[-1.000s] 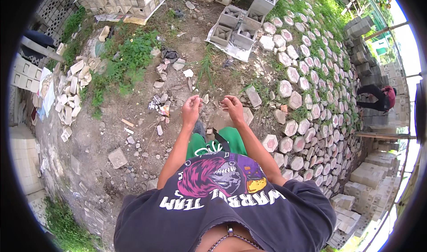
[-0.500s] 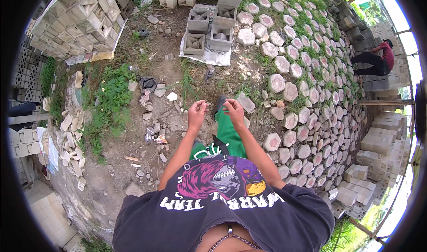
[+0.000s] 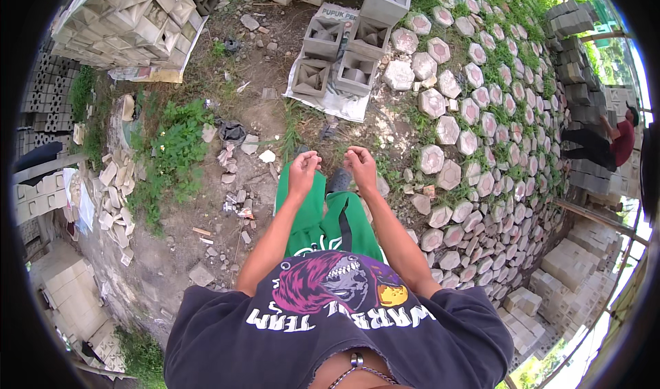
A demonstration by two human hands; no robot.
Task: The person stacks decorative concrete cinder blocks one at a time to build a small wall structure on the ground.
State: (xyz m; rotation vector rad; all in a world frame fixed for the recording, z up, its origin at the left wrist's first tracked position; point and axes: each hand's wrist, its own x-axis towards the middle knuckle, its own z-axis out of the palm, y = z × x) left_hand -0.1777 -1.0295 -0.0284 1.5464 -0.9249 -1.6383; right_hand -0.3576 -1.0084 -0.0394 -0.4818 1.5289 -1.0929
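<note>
My left hand (image 3: 303,173) is raised in front of my body, its fingers curled in toward the thumb, with nothing visible in it. Close by on the right, my right hand (image 3: 360,168) is held at about the same height. Its fingers are bent inward too, and I see nothing in its grip. Neither hand touches anything. Below them are my green trousers (image 3: 300,214) and a dark shoe (image 3: 339,181). Ahead, several hollow grey concrete blocks (image 3: 355,74) stand on a white sheet (image 3: 351,107) on the ground.
Hexagonal paving blocks (image 3: 447,130) cover the grassy ground on the right. Stacked pale blocks (image 3: 134,28) rise at the far left, near green weeds (image 3: 175,141) and broken pieces (image 3: 113,190). At the far right, a person in a red shirt (image 3: 623,143) stands by grey blocks (image 3: 576,80).
My legs have shifted in a step, with both green trouser legs now showing. The blocks ahead appear nearer and further right. My hands stay raised and curled. The person at right is more upright.
</note>
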